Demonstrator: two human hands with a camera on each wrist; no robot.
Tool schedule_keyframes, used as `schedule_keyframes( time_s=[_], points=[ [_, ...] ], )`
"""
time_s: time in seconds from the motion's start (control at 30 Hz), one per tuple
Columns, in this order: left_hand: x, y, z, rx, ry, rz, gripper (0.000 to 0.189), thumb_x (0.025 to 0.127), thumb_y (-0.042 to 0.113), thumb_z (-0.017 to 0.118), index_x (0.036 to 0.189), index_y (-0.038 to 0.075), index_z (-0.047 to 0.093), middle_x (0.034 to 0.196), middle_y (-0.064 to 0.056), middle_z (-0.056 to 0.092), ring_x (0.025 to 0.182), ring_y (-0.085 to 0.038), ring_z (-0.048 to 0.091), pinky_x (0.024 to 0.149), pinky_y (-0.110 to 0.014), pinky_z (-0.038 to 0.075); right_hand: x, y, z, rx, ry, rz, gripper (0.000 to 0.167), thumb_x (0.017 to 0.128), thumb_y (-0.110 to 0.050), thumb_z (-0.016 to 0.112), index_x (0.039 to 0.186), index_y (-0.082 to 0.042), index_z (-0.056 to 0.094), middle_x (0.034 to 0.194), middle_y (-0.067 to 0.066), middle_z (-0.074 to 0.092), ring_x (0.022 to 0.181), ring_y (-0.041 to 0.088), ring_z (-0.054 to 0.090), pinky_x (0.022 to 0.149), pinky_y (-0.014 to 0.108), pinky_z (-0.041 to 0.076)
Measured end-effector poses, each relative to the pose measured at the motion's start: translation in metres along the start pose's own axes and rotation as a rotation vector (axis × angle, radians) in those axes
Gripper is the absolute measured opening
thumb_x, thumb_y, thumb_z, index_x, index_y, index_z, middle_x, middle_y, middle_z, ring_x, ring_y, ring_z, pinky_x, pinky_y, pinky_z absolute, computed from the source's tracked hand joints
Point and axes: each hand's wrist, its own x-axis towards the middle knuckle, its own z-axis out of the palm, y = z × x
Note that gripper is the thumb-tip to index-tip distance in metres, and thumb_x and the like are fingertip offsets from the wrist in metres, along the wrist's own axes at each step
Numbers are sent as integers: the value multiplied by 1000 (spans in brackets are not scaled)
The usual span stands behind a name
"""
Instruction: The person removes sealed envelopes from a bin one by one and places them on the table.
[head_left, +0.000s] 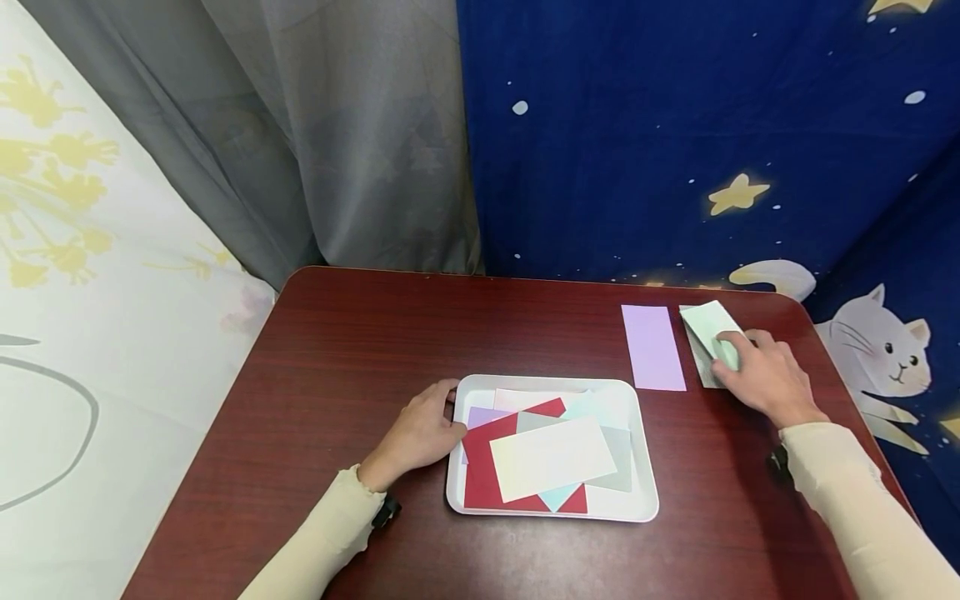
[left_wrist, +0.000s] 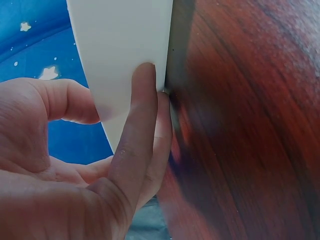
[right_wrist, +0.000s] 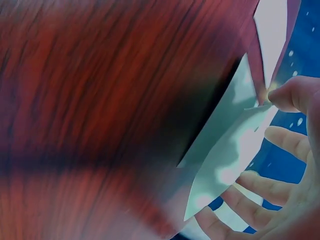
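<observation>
In the head view my left hand (head_left: pixel 420 425) holds the left rim of a white tray (head_left: pixel 647 467). The left wrist view has its fingers (left_wrist: pixel 142 110) along the tray's outer wall (left_wrist: pixel 120 40). Inside the tray lie overlapping paper cards: a cream card (head_left: pixel 553 458) on top, then grey, red, light blue and purple ones. At the far right my right hand (head_left: pixel 771 375) pinches a pale green card (head_left: pixel 708 321), tilted over a grey card (head_left: pixel 697 354) on the table. My right wrist view shows the thumb (right_wrist: pixel 290 95) at the green card's corner.
A lilac card (head_left: pixel 654 348) lies flat on the dark red-brown wooden table (head_left: pixel 375 333), left of the grey card. Behind the table hang a grey curtain (head_left: pixel 375 125) and a blue curtain (head_left: pixel 600 167). The table's right edge runs close beside my right arm.
</observation>
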Motion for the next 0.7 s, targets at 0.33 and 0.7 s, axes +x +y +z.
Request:
schedule_keyframes(
  time_s=[0.33, 0.7],
  points=[
    [0, 0, -1, 15, 8, 6, 61, 93, 9, 72, 151, -3, 56, 129, -12, 66, 84, -11, 67, 83, -41, 59, 2, 34, -2, -8, -6, 111, 57, 108, -35, 53, 153, 0, 46, 152, 46, 31, 126, 67, 37, 82, 87, 45],
    [-1, 1, -1, 11, 3, 8, 61, 93, 8, 72, 150, -3, 56, 128, -12, 66, 84, -13, 66, 82, -41, 59, 3, 55, -1, -22, 3, 161, 53, 110, -30, 48, 151, 4, 45, 146, 46, 33, 123, 71, 37, 88, 88, 42]
  ],
)
